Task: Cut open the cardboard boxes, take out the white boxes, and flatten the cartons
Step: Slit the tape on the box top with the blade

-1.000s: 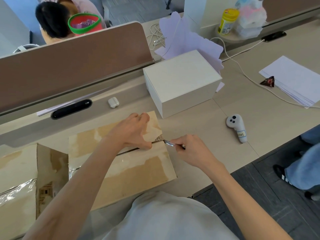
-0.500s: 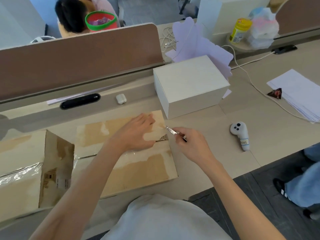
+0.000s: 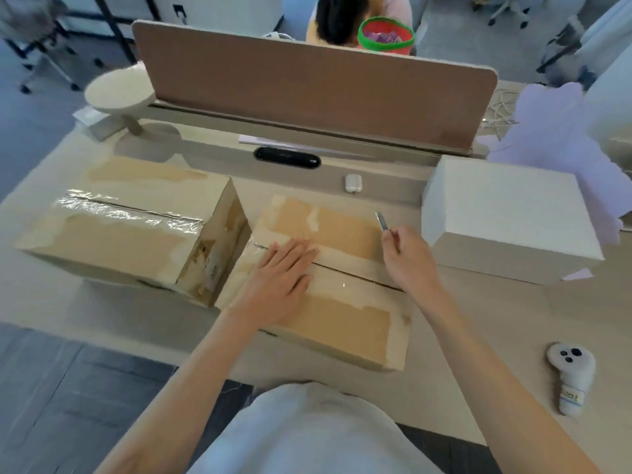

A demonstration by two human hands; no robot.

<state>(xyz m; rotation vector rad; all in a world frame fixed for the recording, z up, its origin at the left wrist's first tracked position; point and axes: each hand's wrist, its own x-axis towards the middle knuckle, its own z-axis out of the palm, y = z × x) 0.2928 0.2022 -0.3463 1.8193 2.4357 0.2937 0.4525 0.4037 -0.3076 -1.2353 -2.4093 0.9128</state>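
Observation:
A taped cardboard carton [image 3: 345, 316] lies in front of me on the desk, its top seam slit along the middle. My left hand [image 3: 282, 275] rests flat on the carton's top, fingers straight, over the left part of the seam. My right hand [image 3: 408, 258] pinches a small metal blade [image 3: 381, 221], which points up and away above the carton's far right corner. A second cardboard carton [image 3: 119, 230] with shiny tape on its seam stands to the left. A white box [image 3: 506, 213] sits on the desk to the right.
A brown divider panel [image 3: 307, 94] runs along the desk's back edge, with a black oblong device [image 3: 287, 158] and a small white case [image 3: 353, 183] below it. A white controller [image 3: 569, 374] lies near the front right edge. Purple paper [image 3: 554, 131] sits behind the white box. A person sits beyond the divider.
My view has swung left. My left hand slid left along the seam and now lies flat. My right hand lifted the blade off the seam's right end.

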